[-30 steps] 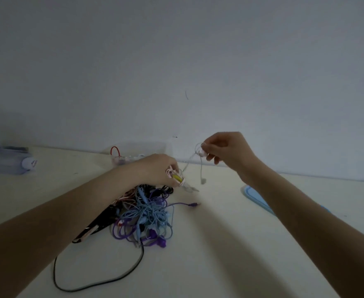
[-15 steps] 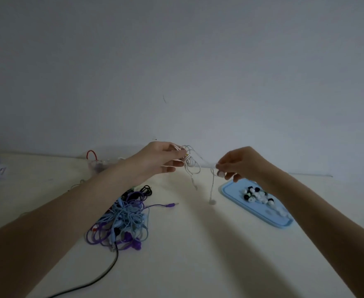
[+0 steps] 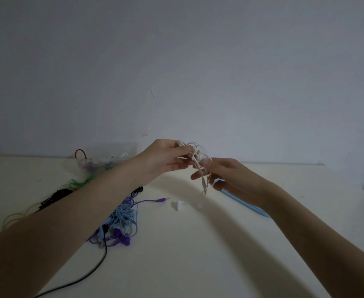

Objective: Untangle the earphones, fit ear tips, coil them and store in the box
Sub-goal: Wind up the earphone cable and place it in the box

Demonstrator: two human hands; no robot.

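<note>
Spreading across the lower frame, the cream table (image 3: 198,254) carries a purple-and-blue cable tangle (image 3: 120,220) at about seven o'clock from the hands, and a clear box (image 3: 103,162) sits against the wall at nine o'clock. A blue tray (image 3: 243,201) lies at four o'clock, now mostly hidden under the right forearm, where half a second ago its ear tips showed plainly. Two small white bits (image 3: 178,205), too blurred to name, rest on the table at six o'clock.

Half a second ago the two hands were apart with the white earphones (image 3: 198,160) stretched between them. Now they have closed in, and the cable hangs as loose loops at the centre, above the table. That suggests gathering or coiling has begun, with storing not yet done; whether tips are fitted cannot be told.

The left hand (image 3: 166,158) pinches the top of the bundle between thumb and curled fingers. The right hand (image 3: 226,175), just beside it at four o'clock, has its fingers spread and mostly straight, touching the hanging loops. No closed grip shows there, though motion blur hides some of the fingertips.
</note>
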